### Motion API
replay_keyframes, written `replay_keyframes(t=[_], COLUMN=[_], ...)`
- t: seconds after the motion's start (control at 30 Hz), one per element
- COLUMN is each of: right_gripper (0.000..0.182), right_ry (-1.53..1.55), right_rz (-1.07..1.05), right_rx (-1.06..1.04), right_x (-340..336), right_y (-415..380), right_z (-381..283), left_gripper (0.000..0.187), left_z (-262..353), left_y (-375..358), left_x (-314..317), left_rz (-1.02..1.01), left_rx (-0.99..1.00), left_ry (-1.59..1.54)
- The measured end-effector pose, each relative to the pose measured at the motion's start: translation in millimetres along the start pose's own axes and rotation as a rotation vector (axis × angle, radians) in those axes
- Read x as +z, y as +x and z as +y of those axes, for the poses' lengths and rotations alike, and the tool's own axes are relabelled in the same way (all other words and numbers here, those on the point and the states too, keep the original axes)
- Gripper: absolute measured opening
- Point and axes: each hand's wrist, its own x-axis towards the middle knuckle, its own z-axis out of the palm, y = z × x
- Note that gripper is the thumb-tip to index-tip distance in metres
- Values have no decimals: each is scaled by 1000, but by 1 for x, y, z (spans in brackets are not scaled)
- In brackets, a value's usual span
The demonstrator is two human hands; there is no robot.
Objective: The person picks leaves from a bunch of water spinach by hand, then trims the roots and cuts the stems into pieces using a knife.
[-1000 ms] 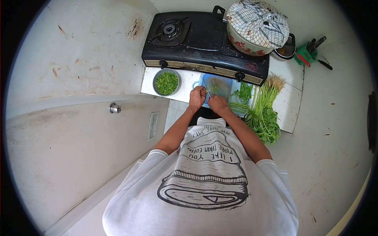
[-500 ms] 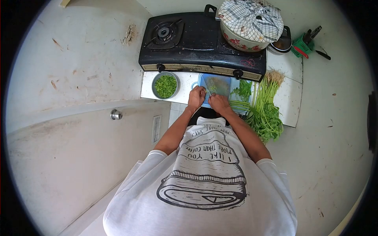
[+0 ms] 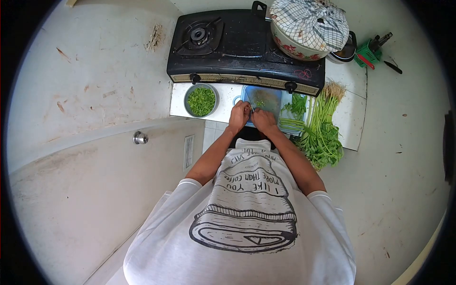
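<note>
My right hand (image 3: pixel 263 119) is closed around a knife, whose thin blade (image 3: pixel 249 98) points up and left over the blue cutting board (image 3: pixel 271 98). Close beside it, my left hand (image 3: pixel 240 115) has its fingers bent together at the board's left edge; what they hold is too small to make out. Small chopped green bits (image 3: pixel 259 102) lie on the board. Left of my hands is a grey bowl (image 3: pixel 188 108) of chopped greens (image 3: pixel 201 101). Cut leaves and stems (image 3: pixel 297 107) rest just right of the board, next to a large bunch of leafy greens with roots (image 3: pixel 323 128).
A black two-burner stove (image 3: pixel 242 42) stands behind the board. On its right side sits a large pot (image 3: pixel 297 49) under a checked cloth (image 3: pixel 311 23). Farther right are a smaller pot (image 3: pixel 343 54), a green basket (image 3: pixel 368 53) with utensils and a black-handled knife (image 3: pixel 393 67).
My hands have drawn a little closer together, and the knife blade has shifted slightly left. The whole view has moved slightly.
</note>
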Motion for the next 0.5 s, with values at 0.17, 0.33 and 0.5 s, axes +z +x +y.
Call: replay_keyframes(t=[0.17,0.33,0.5], right_gripper=[33,34,34], right_ry=[12,-28,-62], right_rz=[5,-4,-29], right_rx=[58,83,66], right_x=[0,0,-8], right_y=[2,1,-16], right_z=[-4,-4,-4], left_gripper=[18,17,15], left_z=[-9,-14,-13], left_y=[1,4,6], left_x=[-2,-5,-7], left_rz=[-75,-110,-114], left_rx=[35,32,17], left_ry=[47,-6,-104])
